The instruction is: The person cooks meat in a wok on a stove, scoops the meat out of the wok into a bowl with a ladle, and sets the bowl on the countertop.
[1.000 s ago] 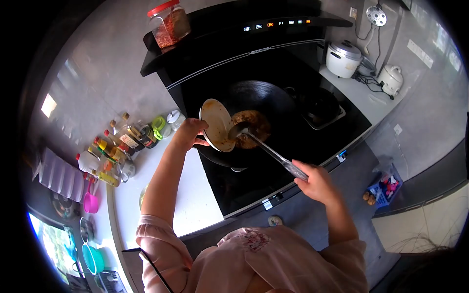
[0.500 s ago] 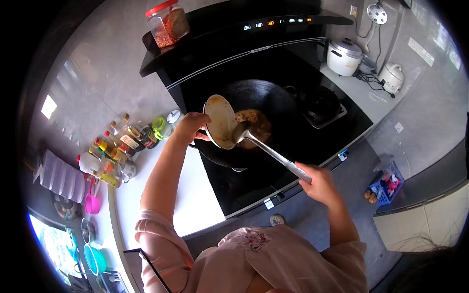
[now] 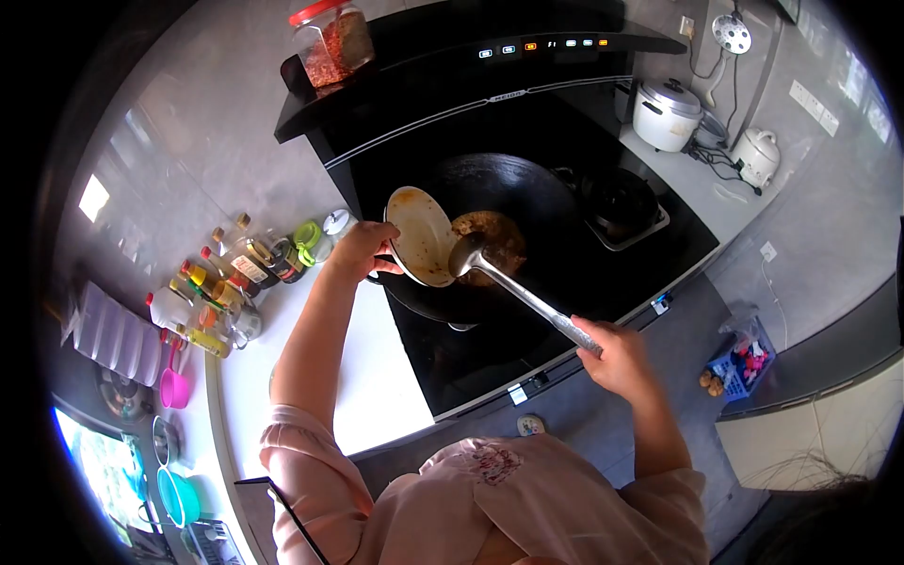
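Note:
My left hand (image 3: 365, 250) grips the rim of a white bowl (image 3: 420, 235), tilted on its side over the left part of a large black wok (image 3: 499, 174). Brown sauce stains streak the inside of the bowl. In my right hand (image 3: 612, 353) is the handle of a metal ladle (image 3: 537, 303), fingers wrapped round it. The ladle's head is at the bowl's lower right edge; whether they touch I cannot tell. Brown, saucy food (image 3: 492, 235) lies in the bottom of the wok, partly hidden behind the bowl and ladle.
The wok sits on a black stove (image 3: 428, 377) beneath a range hood (image 3: 490, 56) bearing a red-lidded jar (image 3: 331, 47). Several sauce bottles (image 3: 250, 268) line the counter at left. A second burner (image 3: 621, 202) and a rice cooker (image 3: 667, 115) are at right.
The bowl has shifted slightly left, and its inside faces the camera a little more. The ladle stays at its edge with almost no movement. The whole view has shifted slightly.

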### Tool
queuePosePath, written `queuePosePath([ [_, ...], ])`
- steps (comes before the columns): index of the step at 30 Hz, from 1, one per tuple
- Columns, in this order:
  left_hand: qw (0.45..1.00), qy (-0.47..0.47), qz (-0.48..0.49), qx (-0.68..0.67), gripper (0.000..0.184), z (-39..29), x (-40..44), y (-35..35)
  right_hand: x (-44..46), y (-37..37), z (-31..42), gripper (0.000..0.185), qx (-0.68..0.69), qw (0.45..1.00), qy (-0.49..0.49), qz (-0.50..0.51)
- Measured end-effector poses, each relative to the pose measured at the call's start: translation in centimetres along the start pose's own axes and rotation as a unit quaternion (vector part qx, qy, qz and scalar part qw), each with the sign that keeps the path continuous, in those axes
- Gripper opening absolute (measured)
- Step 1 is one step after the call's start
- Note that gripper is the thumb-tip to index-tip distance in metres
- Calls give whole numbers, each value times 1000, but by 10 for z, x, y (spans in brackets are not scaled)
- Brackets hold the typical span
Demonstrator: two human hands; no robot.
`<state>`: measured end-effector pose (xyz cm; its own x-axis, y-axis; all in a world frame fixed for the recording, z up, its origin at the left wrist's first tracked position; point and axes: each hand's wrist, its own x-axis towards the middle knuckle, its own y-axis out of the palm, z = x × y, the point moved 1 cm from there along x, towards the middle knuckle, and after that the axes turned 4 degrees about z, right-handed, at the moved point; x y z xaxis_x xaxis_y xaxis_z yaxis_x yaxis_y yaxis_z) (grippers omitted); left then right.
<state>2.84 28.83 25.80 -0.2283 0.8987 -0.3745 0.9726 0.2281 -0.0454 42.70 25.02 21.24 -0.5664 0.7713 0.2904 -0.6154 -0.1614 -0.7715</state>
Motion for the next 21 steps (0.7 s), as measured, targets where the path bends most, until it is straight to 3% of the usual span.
queuePosePath([
  [10,999,20,-13,-37,19,8,-10,-20,3,4,-9,40,20,998,45,-28],
  [12,999,17,-12,-45,20,11,-8,-23,7,15,-15,39,104,993,48,-29],
  [19,995,50,-31,-86,16,9,-27,-16,-1,18,-30,41,198,979,48,-12],
  [21,994,54,-31,-90,17,12,-28,-19,-4,11,-29,43,313,937,153,41],
])
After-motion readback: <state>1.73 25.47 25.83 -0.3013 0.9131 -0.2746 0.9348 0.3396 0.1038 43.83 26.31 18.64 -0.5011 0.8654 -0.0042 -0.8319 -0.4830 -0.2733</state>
